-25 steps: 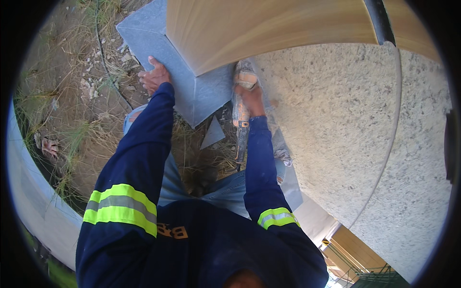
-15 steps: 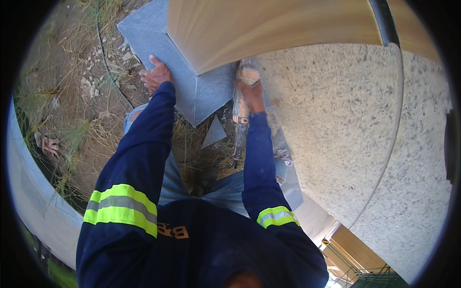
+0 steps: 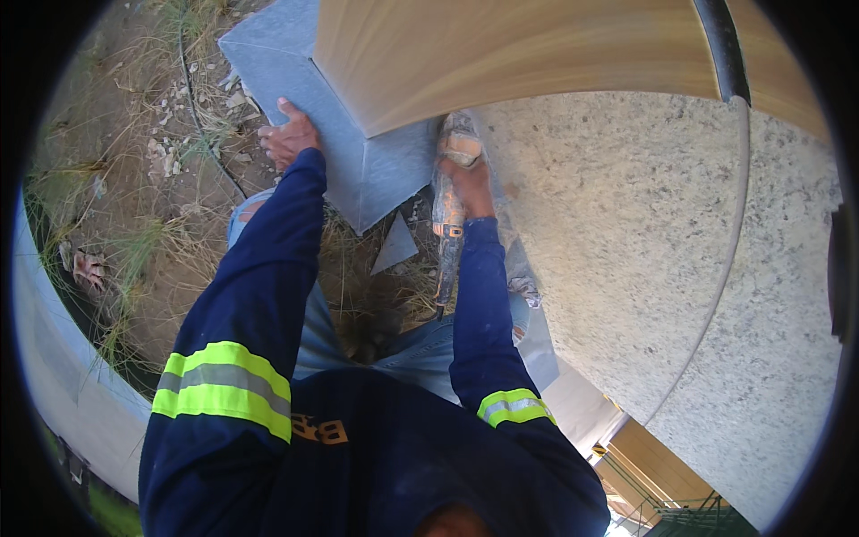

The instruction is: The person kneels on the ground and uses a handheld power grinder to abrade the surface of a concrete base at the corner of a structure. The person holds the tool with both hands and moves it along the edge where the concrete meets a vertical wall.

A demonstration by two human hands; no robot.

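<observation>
A dusty orange and dark angle grinder (image 3: 449, 208) lies lengthwise under my right hand (image 3: 469, 185), whose fingers are closed round it near its far end. That end is beside the corner where grey slabs meet the speckled wall; its disc is hidden. My left hand (image 3: 290, 137) rests on the outer edge of a grey slab (image 3: 344, 174), thumb apart and fingers bent over the edge. The slabs are mitred at a corner around the foot of a wood-patterned panel (image 3: 501, 54). A triangular grey offcut (image 3: 395, 244) lies on the soil near my knees.
A speckled pale wall (image 3: 617, 233) fills the right side, with a grey cable (image 3: 732, 233) across it. On the left, dry grass and broken chips (image 3: 165, 157) cover the soil, crossed by a dark cable (image 3: 197, 116). A pale curved edge (image 3: 67, 331) borders the far left.
The view has shifted slightly. My right hand and the grinder sit almost where they were, and my left hand stays on the slab edge.
</observation>
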